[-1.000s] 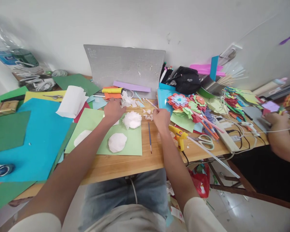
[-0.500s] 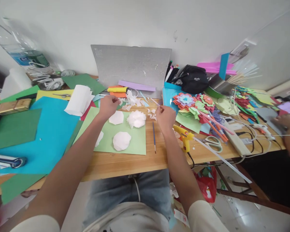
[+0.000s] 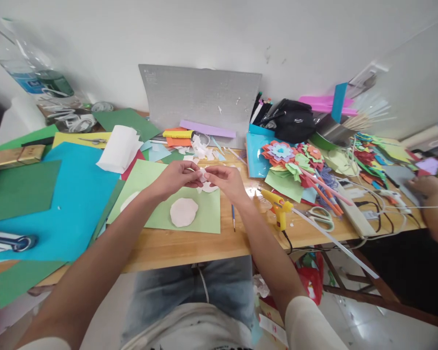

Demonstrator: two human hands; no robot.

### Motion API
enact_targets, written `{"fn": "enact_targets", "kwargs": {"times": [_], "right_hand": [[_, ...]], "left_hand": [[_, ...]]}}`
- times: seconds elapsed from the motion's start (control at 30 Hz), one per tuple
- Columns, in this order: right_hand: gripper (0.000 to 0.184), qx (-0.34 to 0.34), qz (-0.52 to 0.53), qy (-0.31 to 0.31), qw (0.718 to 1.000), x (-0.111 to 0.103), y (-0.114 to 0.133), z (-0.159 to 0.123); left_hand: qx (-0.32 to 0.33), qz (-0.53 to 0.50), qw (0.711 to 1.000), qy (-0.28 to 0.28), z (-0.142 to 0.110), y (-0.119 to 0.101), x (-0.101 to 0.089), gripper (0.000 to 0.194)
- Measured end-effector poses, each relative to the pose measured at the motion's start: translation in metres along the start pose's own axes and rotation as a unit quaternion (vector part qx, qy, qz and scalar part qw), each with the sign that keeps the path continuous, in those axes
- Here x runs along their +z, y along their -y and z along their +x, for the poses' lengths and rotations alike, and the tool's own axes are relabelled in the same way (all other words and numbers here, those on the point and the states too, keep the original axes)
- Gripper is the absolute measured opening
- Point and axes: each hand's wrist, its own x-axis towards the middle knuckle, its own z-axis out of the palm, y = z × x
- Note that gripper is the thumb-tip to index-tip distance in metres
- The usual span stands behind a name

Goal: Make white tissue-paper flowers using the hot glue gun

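Observation:
My left hand and my right hand meet fingertip to fingertip above the light green sheet. Pinched between them is a small white paper scrap, partly covered by the fingers. Just below and behind my right fingers shows a bit of the ruffled white paper flower. A flat, roundish white paper piece lies on the sheet nearer me, and another white paper piece is partly behind my left forearm. Right of the sheet lies a thin blue paintbrush.
Torn white scraps and a yellow cutter lie behind my hands. To the right are a yellow glue gun, scissors and paper flowers. Folded white paper lies left. Another person's hand is far right.
Both hands have left the torn scraps at the back and come together over the green sheet. A small white paper scrap now shows between their fingertips.

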Motion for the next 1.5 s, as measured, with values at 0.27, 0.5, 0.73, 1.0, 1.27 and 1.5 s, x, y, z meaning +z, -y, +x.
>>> {"fn": "enact_targets", "kwargs": {"times": [0.27, 0.5, 0.73, 1.0, 1.27, 1.5], "right_hand": [[0.029, 0.062, 0.096, -0.012, 0.993, 0.005, 0.001, -0.003], [0.031, 0.054, 0.091, -0.004, 0.994, 0.008, 0.002, -0.007], [0.022, 0.019, 0.040, -0.004, 0.999, 0.009, 0.000, -0.008], [0.020, 0.010, 0.034, -0.042, 0.998, 0.010, 0.001, -0.008], [0.017, 0.042, 0.108, -0.021, 0.993, 0.009, 0.004, -0.009], [0.017, 0.036, 0.117, -0.005, 0.993, 0.007, 0.005, -0.009]], "left_hand": [[-0.002, -0.046, 0.998, -0.047, -0.006, 0.010, 0.007, 0.037], [0.032, 0.001, 0.997, -0.063, -0.007, 0.014, 0.010, 0.024], [0.038, 0.051, 0.996, -0.055, -0.009, 0.014, 0.012, 0.018], [0.016, 0.002, 0.998, -0.055, -0.010, 0.013, 0.016, 0.022], [0.021, -0.034, 0.996, -0.075, -0.009, 0.014, 0.017, 0.023], [0.042, -0.034, 0.996, -0.074, -0.012, 0.009, 0.016, 0.021]]}}
